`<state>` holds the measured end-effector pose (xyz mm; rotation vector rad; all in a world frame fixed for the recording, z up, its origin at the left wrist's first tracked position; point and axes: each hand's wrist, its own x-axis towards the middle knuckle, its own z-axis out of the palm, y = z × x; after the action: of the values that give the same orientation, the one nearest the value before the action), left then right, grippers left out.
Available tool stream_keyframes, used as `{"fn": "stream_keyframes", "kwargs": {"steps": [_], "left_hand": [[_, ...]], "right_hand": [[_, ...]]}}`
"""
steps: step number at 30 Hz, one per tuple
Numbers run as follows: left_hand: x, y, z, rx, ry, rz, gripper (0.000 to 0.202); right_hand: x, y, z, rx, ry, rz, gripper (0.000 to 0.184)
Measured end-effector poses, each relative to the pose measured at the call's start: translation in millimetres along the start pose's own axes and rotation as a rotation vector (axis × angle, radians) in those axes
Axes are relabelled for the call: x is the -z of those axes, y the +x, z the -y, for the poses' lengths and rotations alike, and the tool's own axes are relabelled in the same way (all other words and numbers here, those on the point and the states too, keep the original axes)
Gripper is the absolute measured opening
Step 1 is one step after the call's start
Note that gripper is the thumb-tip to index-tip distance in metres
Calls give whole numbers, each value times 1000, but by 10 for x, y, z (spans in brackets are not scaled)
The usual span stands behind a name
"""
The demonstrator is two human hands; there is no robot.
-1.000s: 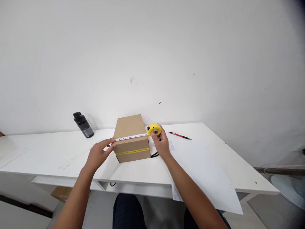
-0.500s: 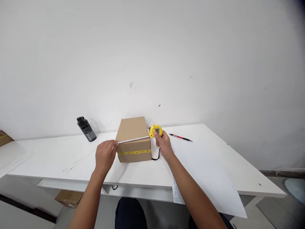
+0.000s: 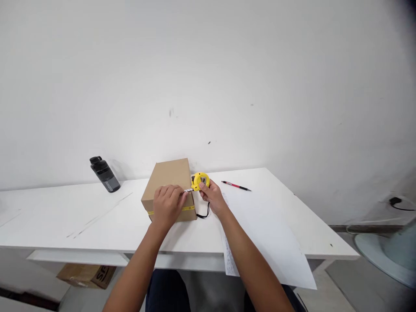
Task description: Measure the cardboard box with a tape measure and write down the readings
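A brown cardboard box [image 3: 169, 175] with a yellow tape band stands on the white table [image 3: 97, 225]. My right hand [image 3: 212, 197] grips a yellow tape measure [image 3: 199, 180] at the box's right top edge, its black strap hanging down. My left hand [image 3: 167, 206] lies over the box's front right corner, fingers pinched on the end of the tape blade [image 3: 188, 190]. Only a short piece of blade shows between the two hands.
A dark water bottle [image 3: 104, 173] stands at the back left by the wall. A red pen [image 3: 235, 186] lies to the right of the box. A large white sheet [image 3: 269, 234] hangs over the table's front edge. A cardboard box [image 3: 86, 274] sits on the floor under the table.
My left hand has slid right along the box's top edge toward the tape measure, and the blade has drawn in from spanning the box to a short stub.
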<state>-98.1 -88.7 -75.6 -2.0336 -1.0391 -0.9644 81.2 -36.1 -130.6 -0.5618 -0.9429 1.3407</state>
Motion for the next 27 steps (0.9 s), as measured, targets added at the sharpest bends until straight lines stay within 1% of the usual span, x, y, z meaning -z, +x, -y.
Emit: {"fn": "stream_keyframes", "kwargs": {"steps": [2, 4, 8, 11, 14, 17, 19, 20, 22, 24, 27], "left_hand": [[-96, 57, -29, 21, -27, 32, 14], [-141, 104, -55, 35, -55, 78, 14], [-155, 164, -78, 27, -92, 192, 14], [-164, 162, -63, 32, -87, 270, 24], [-185, 116, -63, 112, -37, 287, 35], [-162, 40, -97, 210, 15, 265, 36], [-76, -35, -105, 244, 37, 256, 34], [-4, -87, -92, 244, 48, 255, 33], [197, -227, -8, 212, 67, 263, 35], [451, -414, 170, 174, 75, 277, 39], [841, -720, 592, 160, 50, 304, 46]], "right_hand": [[13, 35, -27, -13, 6, 3, 45], [11, 56, -48, -25, 19, 14, 46], [-10, 60, -61, -37, 57, 17, 47], [-7, 69, -56, -39, 92, -23, 49], [10, 95, -60, -36, 122, -79, 50], [29, 117, -76, -31, 140, -137, 51], [49, 131, -84, -24, 152, -176, 52], [63, 140, -86, -18, 162, -198, 53], [99, 166, -89, -2, 194, -254, 54], [142, 199, -100, 11, 249, -320, 53], [209, 241, -154, -15, 350, -392, 50]]}}
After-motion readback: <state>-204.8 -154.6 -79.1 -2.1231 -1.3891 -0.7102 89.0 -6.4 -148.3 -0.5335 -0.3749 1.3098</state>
